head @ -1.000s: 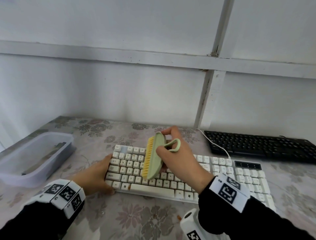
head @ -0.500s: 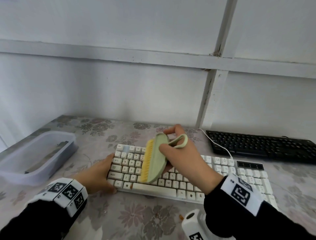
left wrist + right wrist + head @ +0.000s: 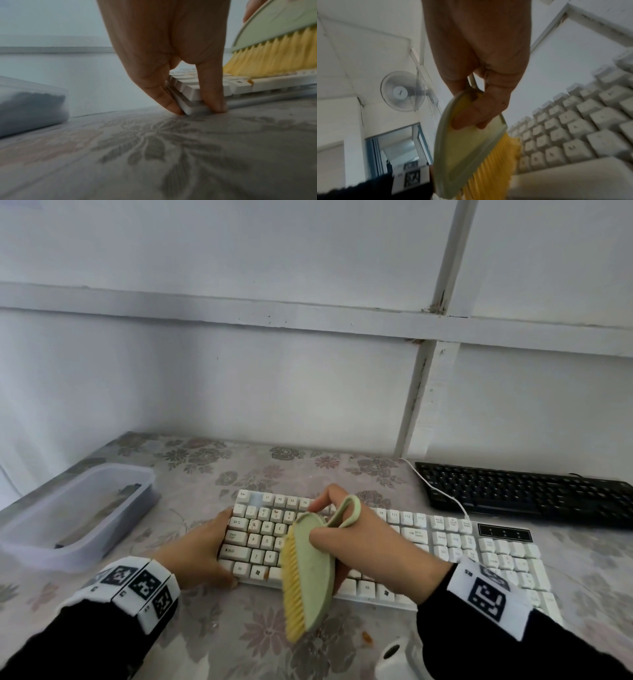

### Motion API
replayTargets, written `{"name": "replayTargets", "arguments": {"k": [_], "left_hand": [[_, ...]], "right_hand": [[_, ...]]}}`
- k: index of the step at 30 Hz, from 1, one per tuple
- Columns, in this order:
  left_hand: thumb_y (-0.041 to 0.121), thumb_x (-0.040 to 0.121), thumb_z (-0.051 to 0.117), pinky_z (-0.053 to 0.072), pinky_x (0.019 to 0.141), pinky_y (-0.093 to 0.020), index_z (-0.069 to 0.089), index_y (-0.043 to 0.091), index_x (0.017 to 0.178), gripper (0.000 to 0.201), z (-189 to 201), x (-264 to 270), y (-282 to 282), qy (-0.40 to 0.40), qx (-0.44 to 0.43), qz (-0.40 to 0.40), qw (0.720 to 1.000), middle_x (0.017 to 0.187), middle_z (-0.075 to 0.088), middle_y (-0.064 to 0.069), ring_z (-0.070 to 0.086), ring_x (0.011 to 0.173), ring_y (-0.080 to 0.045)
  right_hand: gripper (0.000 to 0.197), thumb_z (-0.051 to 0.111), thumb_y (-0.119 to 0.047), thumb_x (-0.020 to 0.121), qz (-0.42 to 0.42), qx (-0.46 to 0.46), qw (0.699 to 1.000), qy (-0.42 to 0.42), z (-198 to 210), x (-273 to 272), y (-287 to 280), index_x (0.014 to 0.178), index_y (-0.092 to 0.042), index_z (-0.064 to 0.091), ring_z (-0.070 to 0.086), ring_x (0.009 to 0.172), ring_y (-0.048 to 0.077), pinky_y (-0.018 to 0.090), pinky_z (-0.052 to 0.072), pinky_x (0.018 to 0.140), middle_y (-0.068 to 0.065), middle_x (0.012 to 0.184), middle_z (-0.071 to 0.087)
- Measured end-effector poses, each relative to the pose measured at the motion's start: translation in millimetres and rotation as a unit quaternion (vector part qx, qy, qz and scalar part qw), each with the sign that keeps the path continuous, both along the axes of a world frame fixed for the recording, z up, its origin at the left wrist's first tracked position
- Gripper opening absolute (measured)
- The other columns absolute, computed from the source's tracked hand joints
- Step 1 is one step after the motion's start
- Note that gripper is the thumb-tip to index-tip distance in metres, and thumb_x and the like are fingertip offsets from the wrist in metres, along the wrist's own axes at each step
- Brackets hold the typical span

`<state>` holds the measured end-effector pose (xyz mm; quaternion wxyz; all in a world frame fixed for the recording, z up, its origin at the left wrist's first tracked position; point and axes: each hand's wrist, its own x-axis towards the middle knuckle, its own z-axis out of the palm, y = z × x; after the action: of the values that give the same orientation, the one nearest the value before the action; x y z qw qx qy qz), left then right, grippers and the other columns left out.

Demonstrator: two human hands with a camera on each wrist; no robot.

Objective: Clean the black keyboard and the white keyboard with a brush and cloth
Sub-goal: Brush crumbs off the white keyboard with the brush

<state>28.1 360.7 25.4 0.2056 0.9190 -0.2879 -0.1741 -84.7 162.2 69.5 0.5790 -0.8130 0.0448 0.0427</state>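
The white keyboard (image 3: 455,542) lies across the flowered table in front of me. Orange specks show on its left keys. My left hand (image 3: 219,546) pinches its left end, thumb at the near corner (image 3: 193,105). My right hand (image 3: 342,529) grips a green brush (image 3: 308,577) with yellow bristles, one finger through its loop. The bristles face left and the brush end hangs past the keyboard's near edge. In the right wrist view the brush (image 3: 467,155) stands beside the white keys (image 3: 573,135). The black keyboard (image 3: 527,491) sits at the back right, untouched. No cloth is in view.
A clear plastic container (image 3: 78,515) with something dark inside stands at the left (image 3: 30,105). A white cable (image 3: 442,494) runs from the white keyboard past the black one. An orange crumb (image 3: 367,637) lies on the table by a white object (image 3: 397,659). The wall is close behind.
My right hand has drawn the brush from the middle keys toward the near edge, so its tip now overhangs the table. The left hand has kept its hold.
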Motion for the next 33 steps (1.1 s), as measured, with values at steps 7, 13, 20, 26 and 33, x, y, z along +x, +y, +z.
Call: {"name": "replayTargets", "arguments": {"k": [7,13,20,26,33], "left_hand": [[0.017,0.069,0.076,0.028,0.082,-0.009,0.013,0.026,0.141,0.096,0,0,0,0.001,0.006,-0.002,1.000,0.112,0.038,0.017,0.040,0.102,0.000],[0.016,0.068,0.076,0.031,0.069,0.002,0.012,0.038,0.127,0.090,-1,2,1,-0.006,-0.009,-0.003,1.000,0.097,0.033,0.034,0.044,0.093,0.007],[0.016,0.069,0.076,0.030,0.067,0.008,0.012,0.034,0.131,0.090,3,-2,-1,-0.009,-0.003,-0.007,1.000,0.093,0.026,0.036,0.038,0.082,0.015],[0.017,0.070,0.076,0.034,0.068,0.005,0.014,0.027,0.140,0.094,5,-4,-1,-0.011,0.007,-0.005,1.000,0.091,0.030,0.034,0.038,0.078,0.017],[0.014,0.067,0.077,0.031,0.069,0.007,0.014,0.036,0.130,0.091,2,1,0,-0.002,-0.016,-0.007,1.000,0.095,0.030,0.036,0.041,0.084,0.014]], "right_hand": [[0.026,0.051,-0.004,0.088,-0.106,0.021,0.984,-0.144,16,18,4,0.108,-0.017,0.041,0.070,0.070,0.029,0.035,0.058,0.052,0.017,0.091,0.063],[0.026,0.050,-0.007,0.088,-0.062,-0.035,0.991,-0.117,-4,16,23,0.105,-0.021,0.037,0.065,0.077,0.041,0.051,0.057,0.059,0.021,0.092,0.060],[0.024,0.052,-0.009,0.086,0.007,-0.025,0.999,-0.041,-9,5,27,0.104,-0.016,0.038,0.050,0.067,0.024,0.056,0.054,0.064,0.007,0.077,0.047],[0.027,0.053,-0.007,0.088,-0.064,0.033,0.992,-0.102,11,14,18,0.109,-0.017,0.040,0.067,0.064,0.027,0.037,0.059,0.054,0.019,0.094,0.060],[0.028,0.050,-0.007,0.088,-0.044,-0.009,0.992,-0.114,-4,18,29,0.109,-0.020,0.035,0.058,0.062,0.022,0.050,0.059,0.064,0.008,0.078,0.053]]}}
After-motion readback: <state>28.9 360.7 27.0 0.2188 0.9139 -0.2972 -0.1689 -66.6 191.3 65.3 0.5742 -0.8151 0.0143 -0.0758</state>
